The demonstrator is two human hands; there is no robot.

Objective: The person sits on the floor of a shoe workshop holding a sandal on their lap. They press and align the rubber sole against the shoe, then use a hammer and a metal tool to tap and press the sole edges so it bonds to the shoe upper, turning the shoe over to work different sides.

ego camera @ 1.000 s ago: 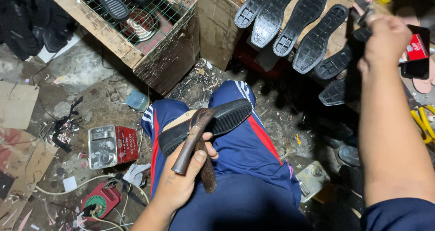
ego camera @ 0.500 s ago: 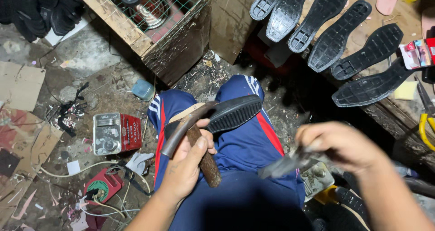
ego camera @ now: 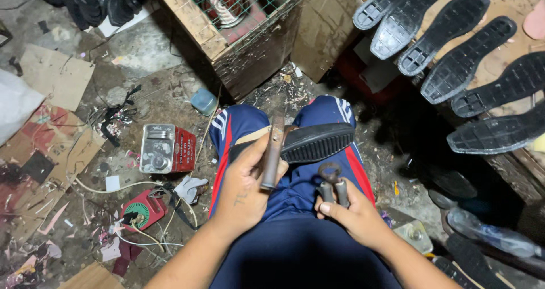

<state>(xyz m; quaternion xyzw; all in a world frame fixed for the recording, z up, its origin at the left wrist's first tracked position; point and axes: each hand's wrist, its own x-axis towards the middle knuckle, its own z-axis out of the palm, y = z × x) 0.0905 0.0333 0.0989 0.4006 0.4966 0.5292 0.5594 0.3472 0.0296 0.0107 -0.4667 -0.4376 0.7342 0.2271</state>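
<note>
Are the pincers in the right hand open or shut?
Shut: the pincers' rounded tips meet in a closed ring above the right hand, handles squeezed together.

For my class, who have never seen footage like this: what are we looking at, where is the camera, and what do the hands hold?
There is no machine here, only a person's two bare hands. The one picture comes from a camera worn on the head, looking down at the lap and a littered floor.

The left hand grips a hammer and also touches a black shoe sole lying across the knees. The right hand holds metal pincers, jaws upward.

On the floor to the left lie a small red and silver tin, cardboard scraps and wires. A wooden crate with wire mesh stands ahead. At upper right, more black soles lie in a row on a wooden surface.
</note>
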